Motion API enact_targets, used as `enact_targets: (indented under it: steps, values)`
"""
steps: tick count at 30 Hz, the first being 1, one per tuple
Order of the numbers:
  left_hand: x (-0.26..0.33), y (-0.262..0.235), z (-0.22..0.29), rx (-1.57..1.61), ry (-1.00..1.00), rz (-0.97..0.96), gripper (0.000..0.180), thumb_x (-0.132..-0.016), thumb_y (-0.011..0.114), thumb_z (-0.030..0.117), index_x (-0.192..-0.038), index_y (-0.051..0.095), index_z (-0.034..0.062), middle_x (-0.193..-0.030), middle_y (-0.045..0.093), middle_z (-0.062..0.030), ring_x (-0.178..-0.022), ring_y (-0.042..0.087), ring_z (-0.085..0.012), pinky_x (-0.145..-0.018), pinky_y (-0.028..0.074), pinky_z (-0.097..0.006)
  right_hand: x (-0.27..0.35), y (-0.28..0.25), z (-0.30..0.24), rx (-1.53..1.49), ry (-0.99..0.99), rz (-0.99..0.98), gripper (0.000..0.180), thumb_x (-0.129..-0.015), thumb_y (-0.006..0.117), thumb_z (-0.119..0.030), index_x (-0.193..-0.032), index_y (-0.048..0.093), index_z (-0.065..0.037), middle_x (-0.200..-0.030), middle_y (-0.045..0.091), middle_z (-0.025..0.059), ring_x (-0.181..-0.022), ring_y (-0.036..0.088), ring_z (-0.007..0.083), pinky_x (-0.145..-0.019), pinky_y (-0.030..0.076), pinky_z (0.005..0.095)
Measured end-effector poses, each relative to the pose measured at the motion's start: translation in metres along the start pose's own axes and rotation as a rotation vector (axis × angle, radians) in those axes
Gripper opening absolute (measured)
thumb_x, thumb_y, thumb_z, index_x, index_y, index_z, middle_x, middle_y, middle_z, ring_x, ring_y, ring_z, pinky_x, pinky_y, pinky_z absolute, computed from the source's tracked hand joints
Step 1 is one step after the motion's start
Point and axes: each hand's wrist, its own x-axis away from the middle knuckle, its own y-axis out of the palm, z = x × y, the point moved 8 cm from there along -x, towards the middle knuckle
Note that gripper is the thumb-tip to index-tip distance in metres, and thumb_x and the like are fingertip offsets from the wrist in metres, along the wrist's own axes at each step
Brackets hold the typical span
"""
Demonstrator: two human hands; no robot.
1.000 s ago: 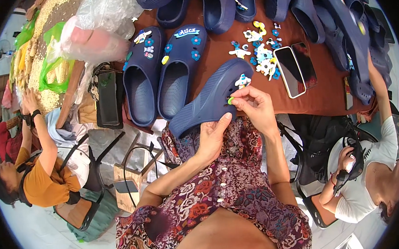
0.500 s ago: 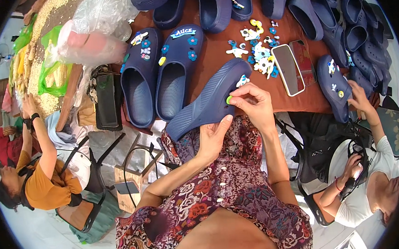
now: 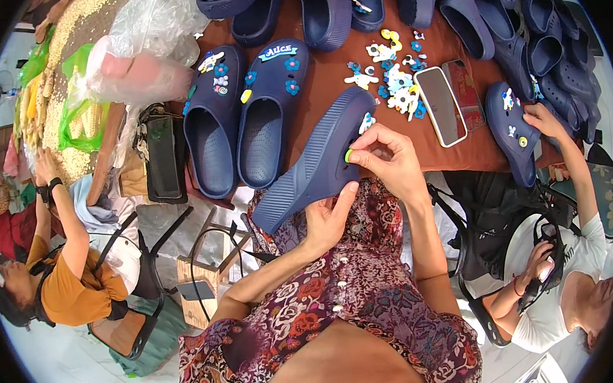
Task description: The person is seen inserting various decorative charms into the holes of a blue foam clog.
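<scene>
Navy clog [image 3: 308, 162] is held tilted on its side at the table's near edge, sole turned to the left, and is gripped by the left hand [image 3: 328, 220], thumb near its lower edge; the other left fingers are mostly hidden. Green charm [image 3: 348, 156] is pinched between thumb and index finger of the right hand [image 3: 389, 164], right at the clog's upper; whether its stem is seated in a hole cannot be told. White charm [image 3: 366, 123] sits close by toward the toe, so knocks from the right knuckles are best avoided. For a clean fit, the clog should probably be braced firmly behind the upper, the green charm squared to its hole, and pressure applied straight in, not at a slant. Loose charms [image 3: 401, 93] are heaped on the brown cloth [image 3: 452, 158], beside a white-edged phone [image 3: 442, 107]; two decorated clogs [image 3: 271, 78] are set together to the left
</scene>
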Motion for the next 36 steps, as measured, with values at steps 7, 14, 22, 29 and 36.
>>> enact_targets:
  steps: [7,14,22,29,36]
  values:
    - [0.002,-0.004,-0.005,-0.094,-0.054,-0.013,0.027,-0.091,0.062,0.006,-0.117,0.057,-0.0019,-0.110,0.060,-0.0051,-0.101,0.054,-0.0116,-0.090,0.043,-0.027,-0.001,-0.001,0.000,0.128,0.109,-0.030,0.009,-0.082,0.069,-0.001,-0.084,0.060,-0.001,-0.081,0.063,0.0014,-0.072,0.059,0.0045,-0.067,0.048,0.0190]
    - [-0.010,-0.001,0.002,-0.095,-0.019,-0.039,0.027,-0.092,0.060,0.005,-0.117,0.056,-0.0021,-0.105,0.061,-0.0033,-0.091,0.056,-0.0082,-0.082,0.046,-0.024,-0.005,-0.002,0.010,0.229,0.044,0.026,0.008,-0.083,0.069,-0.001,-0.084,0.061,-0.001,-0.080,0.064,0.0007,-0.070,0.058,0.0039,-0.065,0.047,0.0183]
    - [-0.024,0.003,-0.011,0.403,-0.345,0.020,0.033,-0.093,0.059,0.013,-0.124,0.052,0.0035,-0.123,0.057,-0.0044,-0.113,0.053,-0.0133,-0.102,0.040,-0.035,0.004,-0.017,0.023,-0.035,-0.125,0.327,0.011,-0.087,0.065,-0.002,-0.097,0.061,0.000,-0.086,0.061,0.0009,-0.075,0.056,0.0043,-0.067,0.046,0.0191]
    - [-0.034,0.008,-0.012,0.805,-0.471,0.030,0.032,-0.094,0.058,0.016,-0.122,0.051,0.0028,-0.121,0.057,-0.0067,-0.119,0.052,-0.0195,-0.106,0.040,-0.035,0.040,-0.035,0.030,0.153,0.021,0.319,0.014,-0.087,0.066,-0.005,-0.099,0.059,-0.001,-0.091,0.062,0.0020,-0.080,0.058,0.0065,-0.072,0.048,0.0217]
    - [-0.048,0.004,-0.026,1.083,-0.544,0.115,0.023,-0.093,0.059,0.012,-0.113,0.055,0.0024,-0.117,0.059,-0.0080,-0.115,0.054,-0.0203,-0.104,0.043,-0.034,0.055,0.001,0.055,0.451,0.112,0.078,0.064,-0.076,0.078,-0.024,-0.123,0.043,0.001,-0.099,0.060,0.0156,-0.080,0.066,0.0226,-0.072,0.053,0.0341]
